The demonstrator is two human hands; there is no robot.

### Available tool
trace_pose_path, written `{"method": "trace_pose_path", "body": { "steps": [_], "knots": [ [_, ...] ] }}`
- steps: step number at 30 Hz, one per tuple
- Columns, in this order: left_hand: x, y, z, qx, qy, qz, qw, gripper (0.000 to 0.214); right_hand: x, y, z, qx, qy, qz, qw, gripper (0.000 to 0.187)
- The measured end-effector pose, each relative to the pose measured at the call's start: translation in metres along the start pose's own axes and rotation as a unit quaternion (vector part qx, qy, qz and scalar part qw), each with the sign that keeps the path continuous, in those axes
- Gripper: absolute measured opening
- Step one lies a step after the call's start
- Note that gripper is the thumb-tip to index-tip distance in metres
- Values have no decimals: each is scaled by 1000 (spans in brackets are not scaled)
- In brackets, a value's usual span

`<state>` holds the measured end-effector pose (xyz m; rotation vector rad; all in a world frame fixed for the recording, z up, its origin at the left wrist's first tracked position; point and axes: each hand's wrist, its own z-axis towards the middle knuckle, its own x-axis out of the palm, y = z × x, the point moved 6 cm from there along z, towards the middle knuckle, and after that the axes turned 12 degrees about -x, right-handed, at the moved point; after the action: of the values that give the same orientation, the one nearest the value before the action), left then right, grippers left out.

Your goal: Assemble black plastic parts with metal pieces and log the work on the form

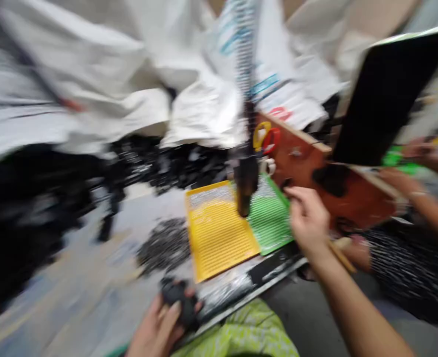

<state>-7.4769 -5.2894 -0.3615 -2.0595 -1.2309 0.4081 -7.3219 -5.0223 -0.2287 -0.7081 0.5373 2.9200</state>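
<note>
My left hand (161, 325), low in the view at the table's front edge, is closed around a black piece (182, 300) whose exact kind is blurred. Off to the right, my right hand (310, 218) is raised with thumb and fingers pinched together over the right side of a green ribbed tray (273, 223). A small dark thing (286, 184) shows at those fingertips, too smeared to name. Beside the green tray lies a yellow ribbed tray (222, 238). A dark upright tool (246, 186) with a coiled hose stands in front of both trays' inner edges.
Left of the yellow tray lies a heap of thin black pieces (165, 245). White sacks (204, 109) with black pieces spilling out line the back. Scissors with yellow and red handles (271, 140) rest at a brown board (315, 173). A black panel (392, 99) and another person's arms (408, 186) are at right.
</note>
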Motion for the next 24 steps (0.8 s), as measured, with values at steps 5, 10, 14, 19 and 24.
{"method": "trace_pose_path", "body": {
  "steps": [5,10,14,19,24],
  "knots": [
    [2,5,-14,56,100,-72,991,38,41,63,-20,-101,128,191,968,42],
    [-5,6,-15,66,121,-116,984,31,97,115,-13,-94,228,262,933,40],
    [-18,8,-22,73,130,-151,977,27,105,113,-12,-49,225,262,937,37],
    [-29,8,-22,53,121,-185,974,27,90,115,-27,-17,205,250,946,31],
    [-29,8,-22,57,116,-189,974,22,50,113,-1,1,-43,177,983,31]
  ]
}}
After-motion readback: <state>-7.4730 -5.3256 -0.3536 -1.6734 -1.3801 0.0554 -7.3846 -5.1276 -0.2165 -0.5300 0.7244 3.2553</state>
